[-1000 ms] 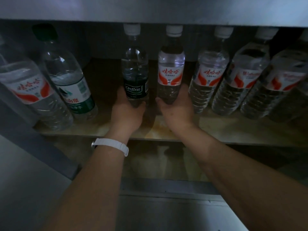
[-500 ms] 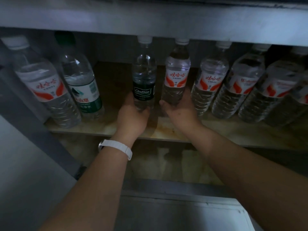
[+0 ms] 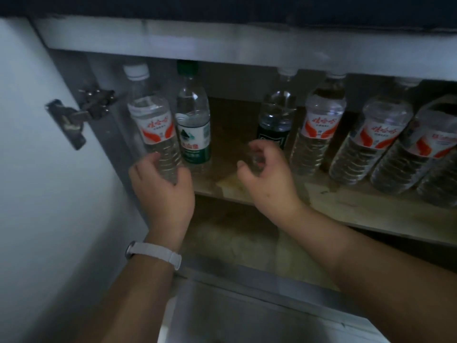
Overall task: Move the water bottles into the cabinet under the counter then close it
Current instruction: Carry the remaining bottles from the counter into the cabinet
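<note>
While the left hand [image 3: 162, 189] grips a ribbed clear bottle [image 3: 154, 129], the right hand [image 3: 268, 178] curls round a dark-labelled bottle [image 3: 276, 115].

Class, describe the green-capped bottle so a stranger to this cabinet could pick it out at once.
Start at the open cabinet door on the left and look along the wooden shelf. The green-capped bottle stands second from that side, the only one with a green cap and green-and-white label.
</note>
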{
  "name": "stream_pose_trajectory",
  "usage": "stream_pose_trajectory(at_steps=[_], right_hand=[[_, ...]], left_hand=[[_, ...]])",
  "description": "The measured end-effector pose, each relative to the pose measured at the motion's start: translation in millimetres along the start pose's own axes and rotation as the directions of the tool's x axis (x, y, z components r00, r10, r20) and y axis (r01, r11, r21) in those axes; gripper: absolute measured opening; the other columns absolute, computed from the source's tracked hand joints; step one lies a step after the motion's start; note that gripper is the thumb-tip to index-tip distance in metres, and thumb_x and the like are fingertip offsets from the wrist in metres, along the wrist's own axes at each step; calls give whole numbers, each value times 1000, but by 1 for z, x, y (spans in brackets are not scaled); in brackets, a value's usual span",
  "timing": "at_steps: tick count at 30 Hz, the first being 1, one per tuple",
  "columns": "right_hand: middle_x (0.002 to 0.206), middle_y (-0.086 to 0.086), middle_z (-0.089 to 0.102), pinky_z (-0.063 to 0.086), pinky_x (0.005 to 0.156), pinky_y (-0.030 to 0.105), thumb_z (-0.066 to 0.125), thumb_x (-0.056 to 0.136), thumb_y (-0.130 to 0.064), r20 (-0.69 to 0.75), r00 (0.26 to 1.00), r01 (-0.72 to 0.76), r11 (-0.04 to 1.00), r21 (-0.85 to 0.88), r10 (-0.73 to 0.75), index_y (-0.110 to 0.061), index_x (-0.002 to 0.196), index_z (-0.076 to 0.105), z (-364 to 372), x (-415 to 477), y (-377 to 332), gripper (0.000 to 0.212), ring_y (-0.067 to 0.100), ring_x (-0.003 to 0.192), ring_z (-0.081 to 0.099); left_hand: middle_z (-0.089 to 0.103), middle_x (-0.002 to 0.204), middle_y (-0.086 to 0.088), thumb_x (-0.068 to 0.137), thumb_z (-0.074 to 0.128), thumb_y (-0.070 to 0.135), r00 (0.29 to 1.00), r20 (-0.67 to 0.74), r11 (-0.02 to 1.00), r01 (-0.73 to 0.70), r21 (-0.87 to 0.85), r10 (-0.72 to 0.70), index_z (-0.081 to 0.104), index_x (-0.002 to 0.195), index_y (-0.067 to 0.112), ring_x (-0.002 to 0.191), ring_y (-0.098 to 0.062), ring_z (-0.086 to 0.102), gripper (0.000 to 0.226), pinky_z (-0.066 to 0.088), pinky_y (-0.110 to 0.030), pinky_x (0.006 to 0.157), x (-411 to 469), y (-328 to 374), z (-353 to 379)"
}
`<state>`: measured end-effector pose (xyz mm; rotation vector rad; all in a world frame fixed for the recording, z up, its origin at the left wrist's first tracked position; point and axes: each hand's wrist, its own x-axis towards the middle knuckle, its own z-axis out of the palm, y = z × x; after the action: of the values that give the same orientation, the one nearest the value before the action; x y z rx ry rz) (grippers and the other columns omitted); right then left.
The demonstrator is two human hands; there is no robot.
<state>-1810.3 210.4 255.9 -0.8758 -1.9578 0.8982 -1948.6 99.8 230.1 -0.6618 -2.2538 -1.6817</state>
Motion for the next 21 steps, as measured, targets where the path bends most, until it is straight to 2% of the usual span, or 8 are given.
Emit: stream_pose_trajectory(at_steps=[3, 6, 8, 9, 12, 15, 18, 21], right_hand=[[130, -3, 54, 46, 99, 31, 71, 85, -31, 69, 998, 8, 999, -36, -5, -21, 133, 52, 29, 13, -8, 53, 10, 117, 52], [132, -4, 53, 39, 90, 20, 74, 82, -33, 130, 991, -11, 998, -68, 19, -22, 137, 48, 55, 28, -15, 62, 13, 120, 49], [119, -10, 52, 38, 79, 12, 77, 78, -29, 161, 987, -27, 1000, -5, 28, -23, 134, 47, 69, 37, -20, 64, 11, 112, 52], [115, -14, 53, 41, 75, 12, 79, 76, -29, 179, 983, -48, 998, 37, 40, -27, 132, 47, 75, 40, -23, 65, 8, 108, 54], [102, -28, 59, 52, 73, 18, 83, 71, -31, 203, 977, -100, 986, 135, 71, -54, 113, 44, 89, 47, -25, 62, -5, 96, 58], [108, -20, 53, 46, 72, 19, 85, 70, -33, 185, 978, -125, 983, 136, 99, -33, 124, 39, 99, 54, -20, 70, 1, 97, 52], [103, -20, 51, 38, 62, 11, 84, 69, -38, 147, 984, -113, 989, 94, 99, -37, 114, 37, 104, 60, -16, 65, -3, 87, 49], [103, -22, 52, 37, 64, 9, 83, 68, -39, 85, 992, -97, 990, 99, 89, -38, 114, 39, 102, 62, -7, 64, -6, 87, 49]], left_hand=[[47, 131, -2, 83, 78, 27, 996, 2, 996, 93, 1, -93, 50, 136, 12, 109, 2, 36, 62, 36, -17, 89, 10, -9, -5], [50, 138, 2, 84, 77, 36, 989, 58, 987, 140, -72, -136, 45, 140, 25, 122, -12, 49, 65, 42, -28, 92, 21, -14, -2], [57, 130, 11, 84, 76, 42, 986, 122, 986, 130, -108, -117, 44, 128, 40, 115, -9, 56, 55, 44, -22, 82, 29, -17, 1], [60, 124, 14, 84, 76, 43, 985, 141, 987, 119, -110, -103, 44, 123, 43, 109, -7, 59, 51, 43, -20, 76, 33, -18, 2], [61, 105, 24, 84, 76, 43, 986, 156, 991, 82, -106, -65, 49, 116, 43, 91, 7, 58, 42, 41, -16, 68, 42, -21, 7], [62, 117, 20, 86, 75, 39, 984, 169, 992, 66, -109, -47, 52, 128, 34, 103, 1, 57, 47, 42, -17, 76, 48, -26, 14], [60, 124, 15, 86, 76, 37, 985, 173, 996, 38, -81, -23, 50, 134, 27, 110, -4, 53, 56, 42, -21, 82, 52, -29, 19], [59, 120, 12, 87, 75, 35, 987, 159, 998, 22, -61, -12, 51, 134, 23, 113, -14, 58, 54, 40, -25, 82, 55, -29, 29]])
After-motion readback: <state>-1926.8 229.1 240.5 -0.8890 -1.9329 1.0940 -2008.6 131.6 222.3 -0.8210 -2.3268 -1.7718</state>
